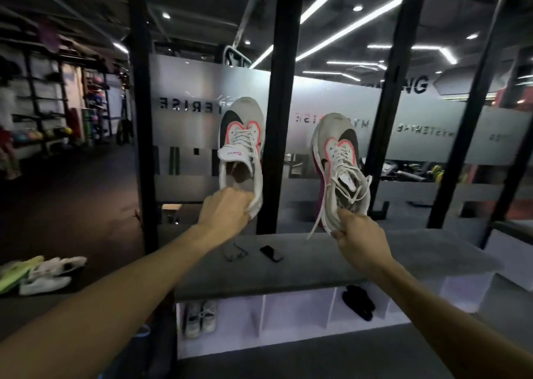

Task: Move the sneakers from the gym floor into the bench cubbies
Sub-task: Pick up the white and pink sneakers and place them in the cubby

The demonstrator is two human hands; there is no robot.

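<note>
I hold two grey sneakers with pink trim up in the air, toes pointing up. My left hand (pixel 227 208) grips the heel of the left sneaker (pixel 242 147). My right hand (pixel 357 234) pinches the heel of the right sneaker (pixel 339 170), whose laces hang loose. Below them is a bench with a grey padded top (pixel 317 263) and white cubbies (pixel 294 318) underneath. A pair of grey sneakers (pixel 200 318) stands in the leftmost cubby. A black pair (pixel 359 302) lies in a cubby further right.
Glasses (pixel 236 253) and a black phone (pixel 271 253) lie on the bench top. Black posts (pixel 277 118) and a frosted glass wall stand behind the bench. White sneakers (pixel 52 274) and lime-green ones (pixel 14 274) sit on the dark floor at the left.
</note>
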